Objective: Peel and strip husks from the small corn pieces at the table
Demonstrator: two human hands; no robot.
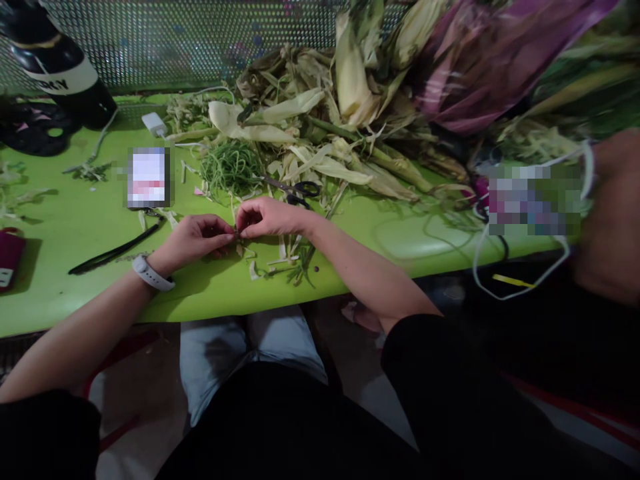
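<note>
Pinching a small, thin, pale green plant strip point(238, 233) between both sets of fingertips, we hold it just above the near middle of the bright green tabletop point(100, 220). Our left hand point(197, 237), above a white wristband point(153, 273), and our right hand point(267, 217) are both curled closed on it. Black-handled scissors point(300, 192) lie just beyond the right hand. A tangle of thin green strands point(231, 167) sits farther off, beside a pile of pale corn husks point(325, 127) to its right.
</note>
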